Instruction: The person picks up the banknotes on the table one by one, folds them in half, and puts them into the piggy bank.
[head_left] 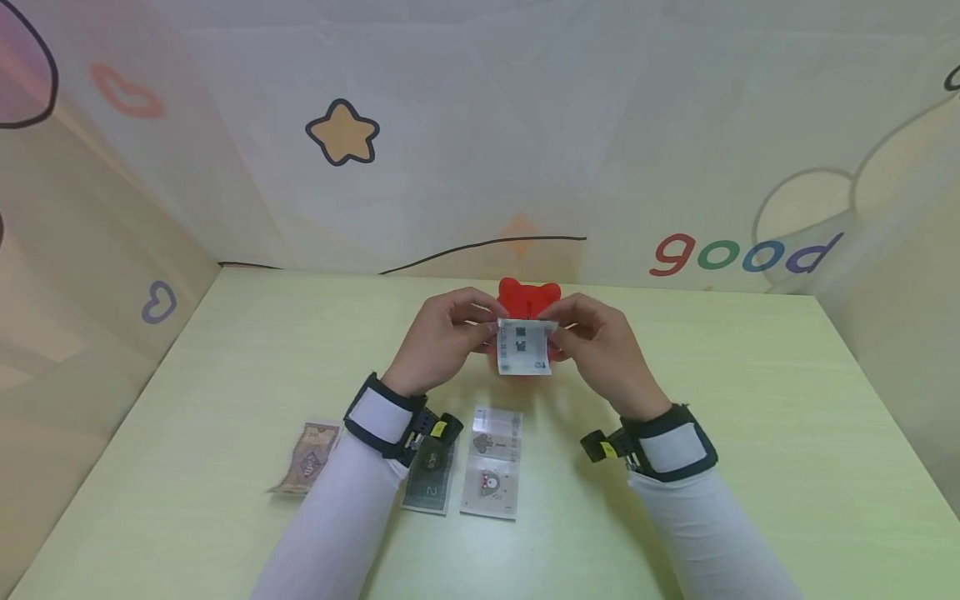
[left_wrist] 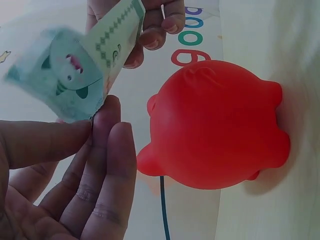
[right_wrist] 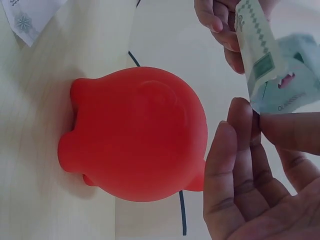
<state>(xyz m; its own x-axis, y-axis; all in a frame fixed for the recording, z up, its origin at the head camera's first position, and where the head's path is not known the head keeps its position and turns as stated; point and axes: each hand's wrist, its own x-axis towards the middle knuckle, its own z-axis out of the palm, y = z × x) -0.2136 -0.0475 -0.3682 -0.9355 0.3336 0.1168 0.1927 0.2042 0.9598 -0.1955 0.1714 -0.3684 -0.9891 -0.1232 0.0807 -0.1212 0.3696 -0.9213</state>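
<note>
Between my hands is a pale green play banknote (head_left: 524, 348), bent along a crease, with a cartoon animal showing in the left wrist view. My left hand (head_left: 442, 337) pinches one end between thumb and fingertips. At the other end, my right hand (head_left: 603, 346) pinches it the same way. Just beyond the note stands a red piggy bank (head_left: 528, 296), upright on the table and partly hidden by the note and hands in the head view. Its round red body (left_wrist: 215, 125) shows clearly in the left wrist view, apart from both hands. The slot is mostly hidden.
On the pale wooden table (head_left: 787, 400) lie a pinkish note (head_left: 491, 475), a dark grey-green note (head_left: 431, 483) partly under the left wrist strap's camera, and a creased brown note (head_left: 309, 458) by the left sleeve. A printed curtain (head_left: 465, 125) hangs behind the table.
</note>
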